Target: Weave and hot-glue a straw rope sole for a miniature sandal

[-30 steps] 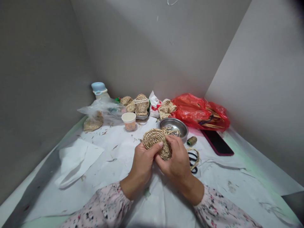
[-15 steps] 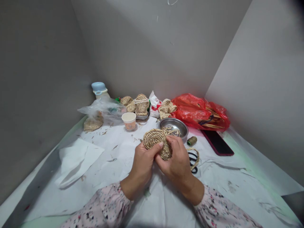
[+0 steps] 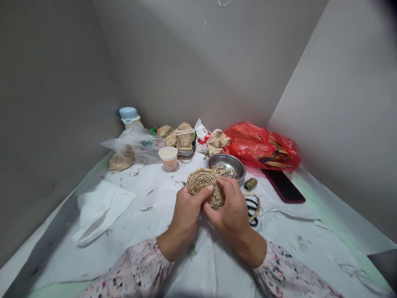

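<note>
Between my two hands, above the middle of the table, is a coiled piece of braided straw (image 3: 201, 181), wound in flat spirals. My left hand (image 3: 190, 207) grips its left and lower edge, with the thumb pressed on its face. On the right side, my right hand (image 3: 228, 205) pinches it, its fingertips at the upper right edge. The fingers behind the coil are hidden. Beyond my right wrist lie black-handled scissors (image 3: 253, 211), partly covered by a loose loop of straw braid (image 3: 258, 207).
A metal bowl (image 3: 240, 169) with straw scraps stands just behind my hands. Nearby are a thread spool (image 3: 250, 184), a phone (image 3: 283, 186) and a red plastic bag (image 3: 248, 145). A paper cup (image 3: 168, 159), woven straw pieces (image 3: 185, 138) and a blue-lidded bottle (image 3: 128, 114) stand further back.
</note>
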`<act>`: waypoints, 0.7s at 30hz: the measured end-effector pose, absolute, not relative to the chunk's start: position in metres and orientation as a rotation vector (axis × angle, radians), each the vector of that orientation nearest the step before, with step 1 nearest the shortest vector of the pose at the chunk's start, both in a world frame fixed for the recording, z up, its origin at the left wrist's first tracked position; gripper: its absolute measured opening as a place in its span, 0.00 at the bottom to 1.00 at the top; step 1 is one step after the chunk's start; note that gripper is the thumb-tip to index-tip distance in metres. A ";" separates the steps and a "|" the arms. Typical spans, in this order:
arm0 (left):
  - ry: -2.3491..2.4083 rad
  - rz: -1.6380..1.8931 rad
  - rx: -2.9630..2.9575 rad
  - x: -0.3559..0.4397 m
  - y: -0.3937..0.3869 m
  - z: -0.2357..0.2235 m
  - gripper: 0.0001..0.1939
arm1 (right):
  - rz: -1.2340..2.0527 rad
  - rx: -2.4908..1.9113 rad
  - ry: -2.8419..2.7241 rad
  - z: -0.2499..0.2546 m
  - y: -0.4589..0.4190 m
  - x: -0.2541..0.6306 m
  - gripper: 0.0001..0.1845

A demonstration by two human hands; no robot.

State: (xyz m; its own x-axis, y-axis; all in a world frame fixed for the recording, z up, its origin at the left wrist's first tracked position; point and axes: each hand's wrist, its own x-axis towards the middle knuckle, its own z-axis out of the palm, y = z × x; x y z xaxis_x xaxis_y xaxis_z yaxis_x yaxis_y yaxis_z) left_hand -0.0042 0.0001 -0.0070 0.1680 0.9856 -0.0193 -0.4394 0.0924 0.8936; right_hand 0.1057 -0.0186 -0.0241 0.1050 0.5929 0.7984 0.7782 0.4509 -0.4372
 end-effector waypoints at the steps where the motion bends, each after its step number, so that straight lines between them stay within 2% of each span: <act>1: 0.784 1.234 0.895 -0.004 0.000 -0.007 0.14 | -0.210 -1.232 -1.582 -0.024 -0.019 0.106 0.22; 9: 0.787 1.243 0.895 -0.003 -0.001 -0.006 0.13 | -0.201 -1.231 -1.578 -0.025 -0.019 0.105 0.23; 17: 0.762 1.281 0.864 -0.004 -0.001 -0.001 0.15 | -0.242 -1.287 -1.629 -0.027 -0.021 0.103 0.35; 21: 0.759 1.303 0.884 -0.004 0.001 -0.004 0.15 | -0.245 -1.326 -1.662 -0.027 -0.019 0.106 0.33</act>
State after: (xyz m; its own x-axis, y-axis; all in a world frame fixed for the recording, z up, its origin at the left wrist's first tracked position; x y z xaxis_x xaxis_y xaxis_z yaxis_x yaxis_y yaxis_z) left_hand -0.0044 0.0006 -0.0039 0.1247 0.9921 0.0166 -0.4756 0.0451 0.8785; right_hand 0.1061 -0.0195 -0.0267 0.0512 0.6440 0.7633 0.8369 0.3893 -0.3846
